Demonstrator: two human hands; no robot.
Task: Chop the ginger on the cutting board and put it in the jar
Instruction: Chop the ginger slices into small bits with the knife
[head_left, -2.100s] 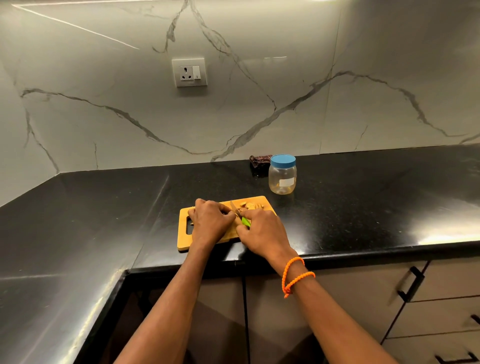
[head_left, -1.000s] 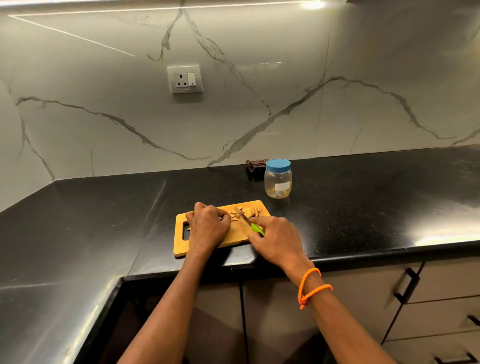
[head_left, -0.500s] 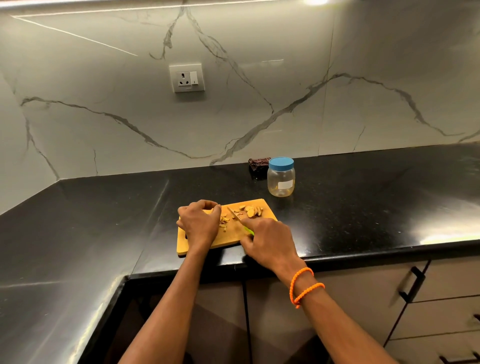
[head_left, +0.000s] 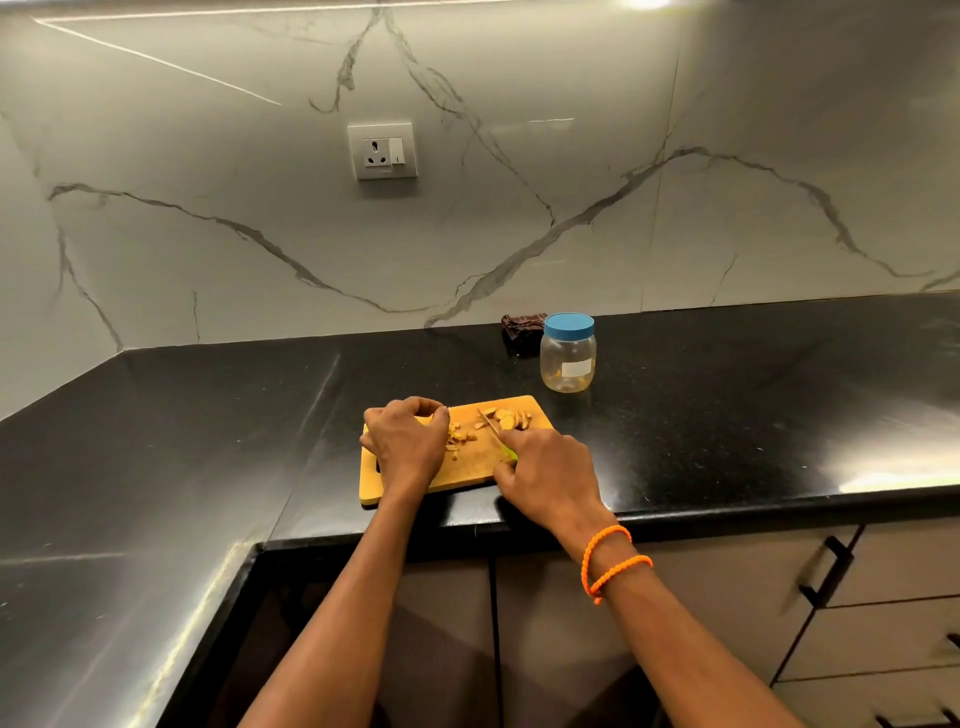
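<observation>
Chopped pale-yellow ginger pieces (head_left: 503, 422) lie on the rectangular wooden cutting board (head_left: 470, 467). The right hand (head_left: 550, 475) grips a green-handled knife (head_left: 497, 434) there, while the left hand (head_left: 405, 441), fingers curled, holds nothing visible. Behind stands the clear plastic jar (head_left: 568, 361), blue lid on; nothing is discernible inside.

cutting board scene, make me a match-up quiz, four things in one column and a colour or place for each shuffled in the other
Things:
1. jar
2. knife
3. cutting board
4. dark cloth

Descriptions:
A. wooden, under both hands near the counter's front edge
B. green handle, gripped in the right hand
C. by the wall, just behind and left of the jar
D. clear with a blue lid on, standing beyond the board's far right corner

Pairs: 1-D, 2-B, 3-A, 4-C
</observation>
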